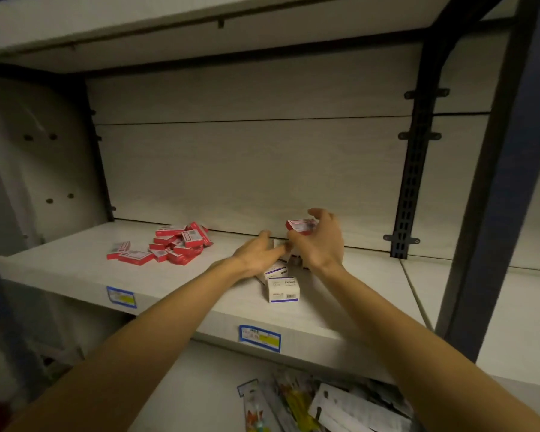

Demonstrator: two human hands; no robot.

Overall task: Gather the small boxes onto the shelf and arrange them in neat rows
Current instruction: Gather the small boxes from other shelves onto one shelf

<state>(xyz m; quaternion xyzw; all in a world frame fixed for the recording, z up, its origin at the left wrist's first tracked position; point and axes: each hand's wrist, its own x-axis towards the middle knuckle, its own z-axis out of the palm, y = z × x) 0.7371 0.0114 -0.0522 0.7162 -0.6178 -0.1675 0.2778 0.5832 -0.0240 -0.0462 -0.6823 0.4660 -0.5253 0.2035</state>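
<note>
A loose heap of several small red boxes [178, 243] lies on the pale shelf [75, 260], left of centre. My right hand [320, 243] holds one red box [300, 226] between thumb and fingers, raised a little above the shelf near the back wall. My left hand [259, 254] reaches in beside it, fingers stretched out over white boxes with blue print. One white box [283, 289] stands in front of my hands, another [275, 271] lies tilted under my left hand. More white boxes are partly hidden behind my hands.
Two blue price labels [259, 338] sit on the shelf's front edge. A dark slotted upright [413, 169] bounds the bay on the right. Below the shelf lie packaged items on hang cards [325, 406]. Another shelf board hangs overhead.
</note>
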